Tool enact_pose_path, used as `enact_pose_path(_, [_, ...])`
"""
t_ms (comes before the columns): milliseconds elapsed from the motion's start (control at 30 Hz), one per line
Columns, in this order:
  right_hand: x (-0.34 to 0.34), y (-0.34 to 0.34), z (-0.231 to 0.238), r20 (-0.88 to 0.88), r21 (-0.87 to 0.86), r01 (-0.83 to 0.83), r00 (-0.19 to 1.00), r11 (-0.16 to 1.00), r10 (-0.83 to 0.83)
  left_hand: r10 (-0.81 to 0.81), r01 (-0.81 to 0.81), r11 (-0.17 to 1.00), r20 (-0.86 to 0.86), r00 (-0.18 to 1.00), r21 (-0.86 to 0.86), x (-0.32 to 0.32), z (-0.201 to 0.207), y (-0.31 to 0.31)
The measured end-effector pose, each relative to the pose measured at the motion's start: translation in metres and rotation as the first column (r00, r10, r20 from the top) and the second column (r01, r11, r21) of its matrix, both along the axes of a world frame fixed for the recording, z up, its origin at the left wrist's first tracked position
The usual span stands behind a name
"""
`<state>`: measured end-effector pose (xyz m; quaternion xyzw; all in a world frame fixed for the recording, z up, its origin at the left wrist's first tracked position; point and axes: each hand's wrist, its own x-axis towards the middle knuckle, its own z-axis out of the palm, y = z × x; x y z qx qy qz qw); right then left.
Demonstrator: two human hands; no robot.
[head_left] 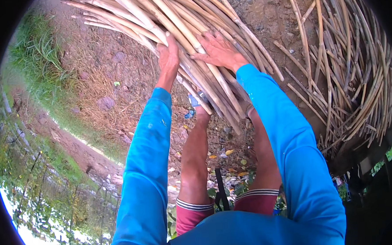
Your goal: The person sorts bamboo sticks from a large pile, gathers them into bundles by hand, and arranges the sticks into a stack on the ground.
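Observation:
A thick bundle of long, pale brown canes (pixel 172 17) slants from the far left towards my feet. Against its left side is my left hand (pixel 169 56), closed on the outer canes with the thumb up along them; its other fingers are mostly hidden. My right hand (pixel 221 51) lies over the top right of the bundle, thumb pointing left across a cane and fingers curved over others. The near cane ends reach down in front of my shins, at uneven lengths.
At the right lies a large heap of similar canes (pixel 352 65), some sticking out leftward. Muddy brown ground (pixel 113 69) with dry straw surrounds the bundle. Green grass (pixel 37 46) grows at the left. Fallen yellow leaves (pixel 229 152) lie by my feet.

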<state>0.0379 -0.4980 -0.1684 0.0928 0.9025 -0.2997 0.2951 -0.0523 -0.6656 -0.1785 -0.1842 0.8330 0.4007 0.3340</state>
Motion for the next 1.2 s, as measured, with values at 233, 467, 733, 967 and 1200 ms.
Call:
enact_pose_path(233, [0.002, 0.02, -0.018, -0.099, -0.163, -0.011, 0.995, 0.986, -0.005, -0.045, 0.044, 0.996, -0.019, 0.999, -0.076, 0.022, -0.003, 0.009])
enact_pose_path(467, [0.045, -0.003, 0.001, -0.098, -0.216, 0.181, 0.974, 0.959, -0.206, -0.184, 0.179, 0.98, -0.054, 0.981, -0.084, 0.127, 0.034, -0.016])
enact_pose_path(733, [0.049, -0.041, 0.015, -0.101, -0.372, 0.423, 0.867, 0.827, -0.489, -0.121, 0.121, 0.993, 0.019, 0.992, -0.012, 0.183, 0.041, -0.018])
enact_pose_path(967, [0.036, -0.03, 0.017, 0.118, -0.26, 0.479, 0.878, 0.838, -0.465, -0.124, 0.105, 0.965, 0.066, 0.99, 0.238, 0.171, 0.048, -0.022])
enact_pose_path(1200, [0.024, -0.018, 0.03, 0.193, -0.526, 0.378, 0.925, 0.761, -0.326, 0.321, -0.314, 0.941, -0.039, 0.946, 0.123, 0.092, -0.017, -0.101])
